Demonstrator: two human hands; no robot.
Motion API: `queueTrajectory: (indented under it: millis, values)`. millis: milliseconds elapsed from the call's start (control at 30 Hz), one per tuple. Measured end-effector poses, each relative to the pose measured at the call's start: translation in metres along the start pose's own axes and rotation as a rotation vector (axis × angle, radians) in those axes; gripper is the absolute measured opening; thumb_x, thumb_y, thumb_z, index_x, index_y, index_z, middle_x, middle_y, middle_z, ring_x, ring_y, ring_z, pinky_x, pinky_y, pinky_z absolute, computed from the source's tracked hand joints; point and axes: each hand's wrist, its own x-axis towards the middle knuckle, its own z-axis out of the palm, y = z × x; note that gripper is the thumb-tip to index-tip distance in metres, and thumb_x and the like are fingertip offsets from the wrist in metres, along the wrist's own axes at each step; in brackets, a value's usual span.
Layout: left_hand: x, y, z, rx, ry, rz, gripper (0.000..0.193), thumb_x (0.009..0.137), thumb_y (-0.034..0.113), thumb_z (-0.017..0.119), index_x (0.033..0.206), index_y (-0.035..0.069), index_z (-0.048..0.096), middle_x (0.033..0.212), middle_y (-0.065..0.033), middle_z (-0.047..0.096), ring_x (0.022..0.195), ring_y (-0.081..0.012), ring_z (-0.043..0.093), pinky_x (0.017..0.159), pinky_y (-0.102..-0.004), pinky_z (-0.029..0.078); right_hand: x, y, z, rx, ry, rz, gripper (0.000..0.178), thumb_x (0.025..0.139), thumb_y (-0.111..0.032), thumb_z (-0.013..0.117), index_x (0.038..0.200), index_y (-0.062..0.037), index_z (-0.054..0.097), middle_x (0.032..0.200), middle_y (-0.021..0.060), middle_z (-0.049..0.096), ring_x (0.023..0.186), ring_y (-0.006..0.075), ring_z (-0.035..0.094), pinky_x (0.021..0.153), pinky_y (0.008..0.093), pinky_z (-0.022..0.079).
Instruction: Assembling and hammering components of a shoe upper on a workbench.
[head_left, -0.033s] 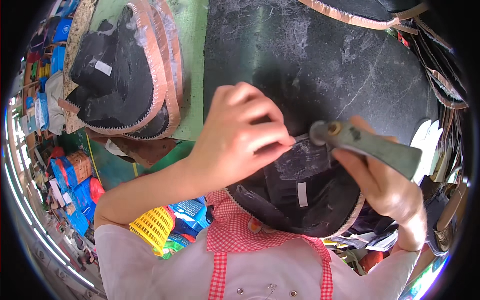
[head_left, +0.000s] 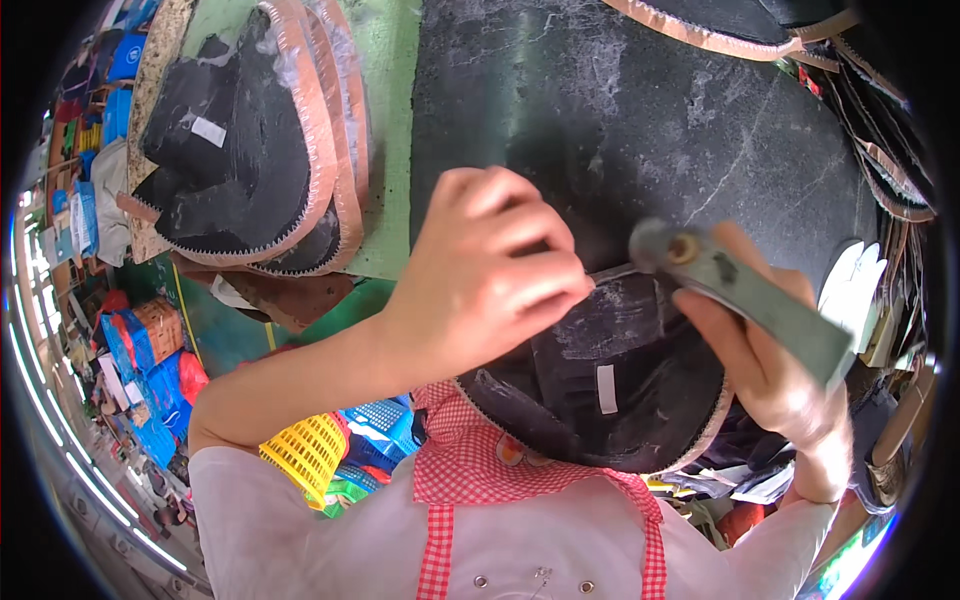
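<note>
A black curved piece (head_left: 560, 345) with a tan, zigzag-cut trim and a small white label (head_left: 606, 388) lies at the table's near edge, against my apron. My left hand (head_left: 495, 265) is closed in a pinch at the piece's far edge; whatever sits between its fingertips is hidden. Just to the right, my right hand (head_left: 770, 350) grips a hammer (head_left: 770, 300) with a grey metal head. The hammer's round face hovers close to that far edge, near my left fingertips, and is slightly blurred. Most of its handle is hidden beneath the head and hand.
A dark, scuffed slab (head_left: 500, 110) covers the table ahead. Similar black pieces with tan trim (head_left: 235, 150) are stacked at the far left on a green surface (head_left: 390, 180). More trimmed pieces (head_left: 700, 35) lie far right, above a white glove (head_left: 850, 285). A yellow basket (head_left: 305, 455) stands lower left.
The hammer has shifted slightly right, its round face a little farther from my left fingertips and its other end swung nearer me. My left hand stays pinched at the edge.
</note>
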Motion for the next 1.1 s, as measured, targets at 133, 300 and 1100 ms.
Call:
queueTrajectory:
  millis: [133, 300, 1100]
  values:
    - [-0.003, 0.003, 0.002, 0.032, 0.002, 0.121, 0.019, 0.065, 0.016, 0.084, 0.079, 0.018, 0.072, 0.083, 0.0069, 0.063, 0.083, -0.0199, 0.055, 0.082, -0.039, 0.039, 0.0, -0.009, 0.009, 0.065, -0.287, 0.187, 0.021, 0.09, -0.01, 0.067, 0.106, -0.0025, 0.058, 0.077, 0.0171, 0.064, 0.065, 0.0371, 0.066, 0.054, 0.0406, 0.05]
    - [-0.009, -0.007, -0.005, -0.024, -0.063, 0.037, 0.019, 0.064, 0.019, 0.084, 0.078, 0.018, 0.071, 0.083, 0.0076, 0.064, 0.084, -0.0183, 0.055, 0.08, -0.0385, 0.039, 0.004, -0.004, 0.003, 0.114, -0.155, 0.129, 0.026, 0.088, -0.01, 0.069, 0.108, -0.0027, 0.054, 0.081, 0.0183, 0.063, 0.069, 0.0408, 0.065, 0.053, 0.0436, 0.049]
    - [0.035, -0.021, -0.004, -0.084, 0.032, 0.147, 0.009, 0.077, 0.016, 0.077, 0.085, 0.013, 0.073, 0.082, 0.0025, 0.068, 0.084, -0.0211, 0.06, 0.076, -0.0357, 0.045, -0.026, -0.024, 0.001, 0.396, 0.205, 0.462, 0.019, 0.089, -0.011, 0.067, 0.101, 0.0031, 0.063, 0.076, 0.0041, 0.059, 0.064, 0.0103, 0.049, 0.061, 0.0249, 0.04]
